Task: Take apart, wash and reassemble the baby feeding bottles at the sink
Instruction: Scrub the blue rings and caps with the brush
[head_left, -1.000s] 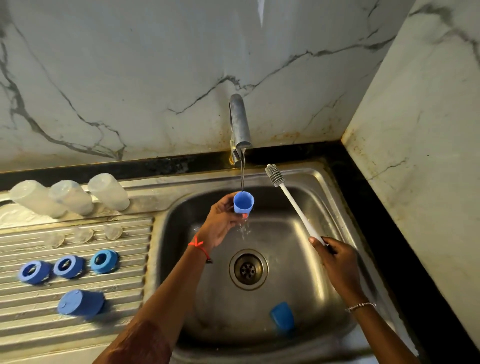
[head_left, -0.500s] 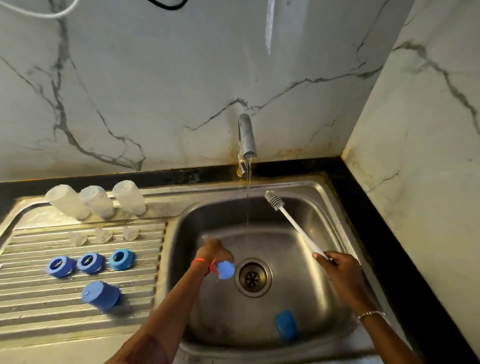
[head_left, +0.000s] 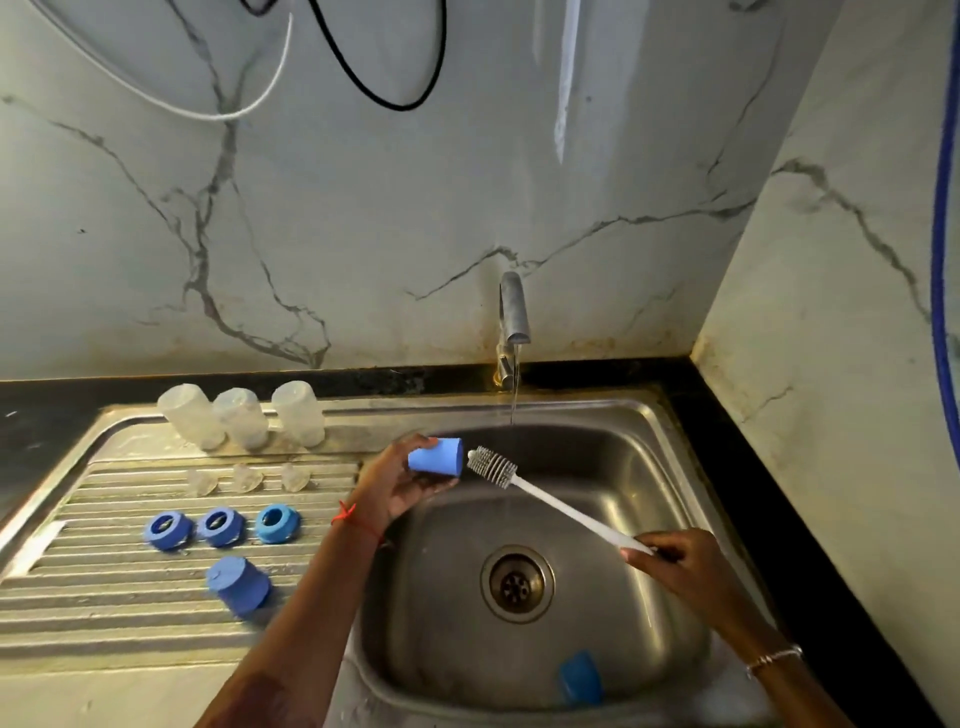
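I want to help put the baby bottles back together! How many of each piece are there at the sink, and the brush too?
Clear bottles: 3
Clear teats: 3
Blue rings: 3
Blue caps: 3
Brush: 1
Total: 13

Three clear bottles (head_left: 241, 418) stand upside down in a row at the back of the bench (head_left: 104, 613). Before them lie three clear teats (head_left: 244, 478), then three blue rings (head_left: 221, 526). A blue cap (head_left: 436, 456) is held sideways, its mouth just beside the bristled head of the white bottle brush (head_left: 545, 501). A second cap (head_left: 238, 587) sits tilted on the bench; a third cap (head_left: 581, 678) lies in the sink (head_left: 670, 431).
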